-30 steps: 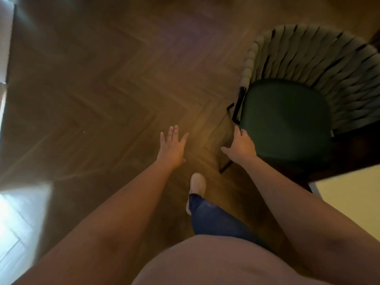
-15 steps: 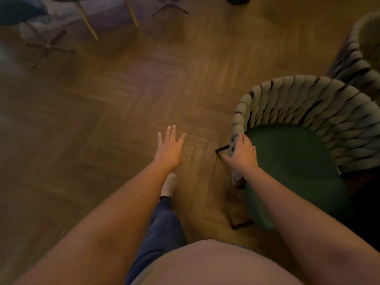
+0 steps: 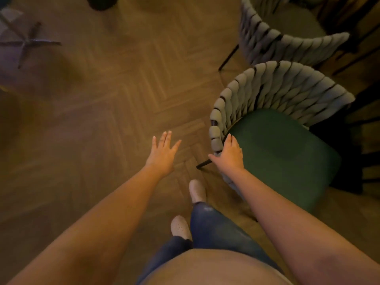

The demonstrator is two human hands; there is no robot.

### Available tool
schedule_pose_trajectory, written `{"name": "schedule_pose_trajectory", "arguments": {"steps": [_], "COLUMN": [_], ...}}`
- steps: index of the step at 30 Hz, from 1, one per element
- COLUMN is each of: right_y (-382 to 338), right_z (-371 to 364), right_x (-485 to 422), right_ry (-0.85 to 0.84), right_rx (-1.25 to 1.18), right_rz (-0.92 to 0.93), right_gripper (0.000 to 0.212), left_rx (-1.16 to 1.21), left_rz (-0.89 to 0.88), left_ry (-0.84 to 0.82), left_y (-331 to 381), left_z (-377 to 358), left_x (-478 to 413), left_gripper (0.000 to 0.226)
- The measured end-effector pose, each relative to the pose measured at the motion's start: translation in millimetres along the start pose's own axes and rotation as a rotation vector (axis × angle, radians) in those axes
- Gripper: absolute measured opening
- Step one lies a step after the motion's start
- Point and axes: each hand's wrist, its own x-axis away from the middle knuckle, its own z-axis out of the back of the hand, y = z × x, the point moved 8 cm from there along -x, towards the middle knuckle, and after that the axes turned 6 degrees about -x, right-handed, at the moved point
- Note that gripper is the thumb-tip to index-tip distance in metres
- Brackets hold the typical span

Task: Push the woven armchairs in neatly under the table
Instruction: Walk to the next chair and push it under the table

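The armchair (image 3: 273, 128) with the green seat stands at the right, its woven back turned toward the open floor (image 3: 98, 112) and its seat pointing toward the dark area at the far right, where the table is presumably placed; the table itself cannot be made out. The chair is judged to be only partly pushed in, since the whole seat is exposed. A second armchair (image 3: 273, 44) is seen just beyond it, seemingly also left to be straightened. The right hand (image 3: 228, 154) is laid on the end of the near chair's woven arm, fingers curled over it. The left hand (image 3: 163, 154) is held flat and spread above the floor, grasping nothing. Compared with half a second ago, the second chair is shown more fully.
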Motion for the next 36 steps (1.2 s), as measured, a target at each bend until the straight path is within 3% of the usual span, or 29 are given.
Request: {"name": "schedule_pose_trajectory", "arguments": {"steps": [12, 20, 23, 27, 32, 36], "right_y": [-20.8, -8.0, -18.2, -26.2, -30.1, -31.3], "right_z": [16.7, -8.2, -24.1, -19.9, -14.6, -12.0], "right_x": [-115.4, -138.1, -143.6, -142.9, -143.6, -141.2], "right_ry": [0.038, 0.053, 0.048, 0.186, 0.266, 0.338], "right_rx": [-0.268, -0.571, -0.614, -0.506, -0.434, -0.408], "right_rz": [-0.274, -0.569, -0.679, -0.849, -0.698, -0.638], "right_gripper": [0.115, 0.11, 0.097, 0.051, 0.037, 0.035], "left_rx": [-0.401, -0.748, -0.888, -1.079, -1.156, -1.191], "left_rz": [-0.445, -0.87, -1.013, -1.167, -1.239, -1.235], "left_ry": [0.186, 0.247, 0.254, 0.274, 0.295, 0.3], "left_y": [29.5, 84.8, 101.4, 126.3, 157.8, 157.7], "left_z": [118.3, 154.2, 163.2, 172.6, 189.6, 189.0], "left_x": [-171.4, -240.4, -257.9, -279.9, -305.1, -299.2], "left_gripper": [0.085, 0.077, 0.068, 0.059, 0.038, 0.043]}}
